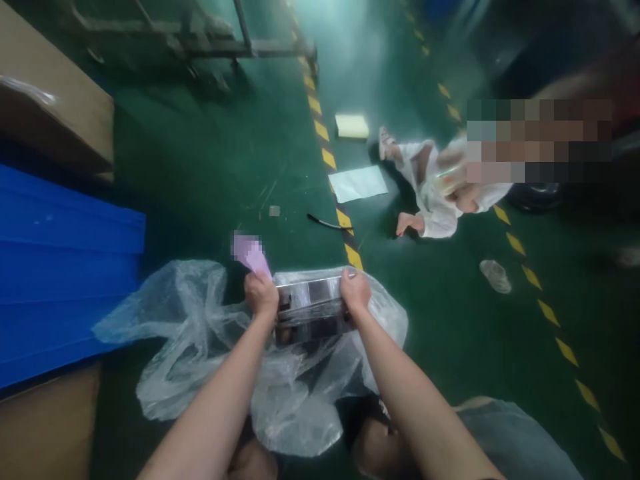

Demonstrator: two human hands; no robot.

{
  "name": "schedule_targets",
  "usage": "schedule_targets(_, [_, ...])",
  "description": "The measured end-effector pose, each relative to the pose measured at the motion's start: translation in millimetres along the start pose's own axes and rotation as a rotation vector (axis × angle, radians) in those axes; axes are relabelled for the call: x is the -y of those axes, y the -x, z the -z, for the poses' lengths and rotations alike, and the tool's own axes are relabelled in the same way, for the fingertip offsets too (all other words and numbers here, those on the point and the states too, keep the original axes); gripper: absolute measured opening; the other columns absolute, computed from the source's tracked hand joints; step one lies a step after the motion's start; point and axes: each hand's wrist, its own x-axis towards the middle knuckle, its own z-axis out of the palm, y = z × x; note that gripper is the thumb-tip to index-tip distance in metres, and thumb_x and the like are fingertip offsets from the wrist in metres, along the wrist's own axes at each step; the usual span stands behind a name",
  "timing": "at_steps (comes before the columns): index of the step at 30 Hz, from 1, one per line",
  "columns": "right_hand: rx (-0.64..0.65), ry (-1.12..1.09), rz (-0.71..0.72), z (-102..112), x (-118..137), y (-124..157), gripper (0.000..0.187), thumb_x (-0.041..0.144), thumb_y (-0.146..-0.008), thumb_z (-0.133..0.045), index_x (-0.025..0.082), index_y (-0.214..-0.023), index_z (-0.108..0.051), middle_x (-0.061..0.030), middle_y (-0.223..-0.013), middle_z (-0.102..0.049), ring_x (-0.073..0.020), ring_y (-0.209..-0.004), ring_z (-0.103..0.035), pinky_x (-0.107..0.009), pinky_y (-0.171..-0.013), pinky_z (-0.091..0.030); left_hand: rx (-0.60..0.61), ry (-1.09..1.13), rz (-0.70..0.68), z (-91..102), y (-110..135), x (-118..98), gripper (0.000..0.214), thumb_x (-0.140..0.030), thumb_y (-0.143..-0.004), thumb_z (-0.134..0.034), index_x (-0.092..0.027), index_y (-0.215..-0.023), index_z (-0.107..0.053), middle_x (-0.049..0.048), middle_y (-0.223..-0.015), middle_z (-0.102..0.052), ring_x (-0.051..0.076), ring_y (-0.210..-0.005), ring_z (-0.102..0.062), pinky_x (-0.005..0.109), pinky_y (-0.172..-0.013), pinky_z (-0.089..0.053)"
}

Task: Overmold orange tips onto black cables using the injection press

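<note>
A shiny metal box-shaped part, apparently stacked or wrapped in clear film, lies in front of me on a clear plastic bag. My left hand is closed at its left end, and a pink slip of paper sticks out from the same fist. Around the right end, my right hand is closed with the thumb on top. The crumpled bag spreads under and around the part, mostly to the left and toward me. My fingers' undersides are hidden.
On the left stand a blue bin and cardboard boxes. A metal cart frame is at the back. White sheet, yellow pad and black cable lie near striped floor tape. A person in white is low at right.
</note>
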Motion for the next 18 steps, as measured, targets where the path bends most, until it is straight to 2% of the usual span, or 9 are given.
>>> schedule_targets(3, [-0.020,-0.100,0.049,0,-3,0,0.043,0.050,-0.085,-0.043,0.013,-0.093,-0.063,-0.0176,-0.096,-0.066,-0.0300,-0.094,-0.061,-0.037,-0.083,-0.041,-0.050,0.165,-0.097,29.3,-5,-27,0.035,-0.032,-0.091,-0.039,-0.009,-0.106,-0.061,0.0197,-0.116,-0.059,0.031,-0.117,-0.050,0.038,-0.101,-0.036])
schedule_targets(5, [-0.043,-0.182,0.090,4,-4,3,0.043,0.047,-0.083,-0.047,0.010,-0.099,-0.062,-0.0199,-0.104,-0.063,-0.0309,-0.102,-0.057,-0.038,-0.089,-0.039,-0.043,0.312,-0.115,50.7,-8,-49,0.031,-0.034,-0.086,-0.046,-0.011,-0.100,-0.063,0.0142,-0.109,-0.063,0.028,-0.111,-0.054,0.034,-0.095,-0.042])
schedule_targets(8, [-0.076,-0.335,0.178,16,1,14,0.044,0.039,-0.080,-0.053,0.007,-0.110,-0.058,-0.0225,-0.121,-0.055,-0.0306,-0.121,-0.044,-0.039,-0.102,-0.030,0.062,0.594,-0.077,76.7,-6,-81,0.031,-0.032,-0.078,-0.052,-0.010,-0.097,-0.063,0.0086,-0.100,-0.066,0.023,-0.095,-0.062,0.027,-0.078,-0.051])
schedule_targets(10, [-0.064,-0.465,0.231,26,11,22,0.046,0.041,-0.082,-0.051,0.009,-0.115,-0.055,-0.0195,-0.128,-0.050,-0.0268,-0.126,-0.038,-0.036,-0.106,-0.026,0.186,0.778,-0.027,86.7,0,-95,0.036,-0.032,-0.074,-0.055,-0.009,-0.101,-0.063,0.0077,-0.099,-0.066,0.020,-0.087,-0.064,0.025,-0.070,-0.053])
schedule_targets(12, [0.017,-0.606,0.258,34,24,29,0.048,0.049,-0.087,-0.042,0.013,-0.114,-0.056,-0.0145,-0.125,-0.055,-0.0224,-0.121,-0.045,-0.033,-0.102,-0.032,0.323,0.916,0.022,91.4,11,-103,0.039,-0.030,-0.071,-0.057,-0.009,-0.103,-0.062,0.0079,-0.096,-0.067,0.019,-0.081,-0.065,0.026,-0.067,-0.054])
schedule_targets(15, [0.270,-0.793,0.251,43,43,39,0.059,0.064,-0.087,-0.031,0.016,-0.106,-0.062,-0.0089,-0.105,-0.065,-0.0188,-0.096,-0.060,-0.029,-0.080,-0.047,0.522,1.037,0.093,93.4,31,-104,0.037,-0.026,-0.068,-0.059,-0.008,-0.100,-0.064,0.0083,-0.088,-0.068,0.019,-0.072,-0.066,0.028,-0.064,-0.055])
schedule_targets(18, [0.461,-0.909,0.174,45,49,49,0.061,0.069,-0.081,-0.041,0.015,-0.100,-0.064,-0.0090,-0.096,-0.066,-0.0184,-0.082,-0.063,-0.027,-0.063,-0.050,0.668,1.092,0.168,94.5,48,-103,0.035,-0.022,-0.067,-0.060,-0.009,-0.099,-0.064,0.0075,-0.082,-0.068,0.019,-0.066,-0.065,0.028,-0.060,-0.055])
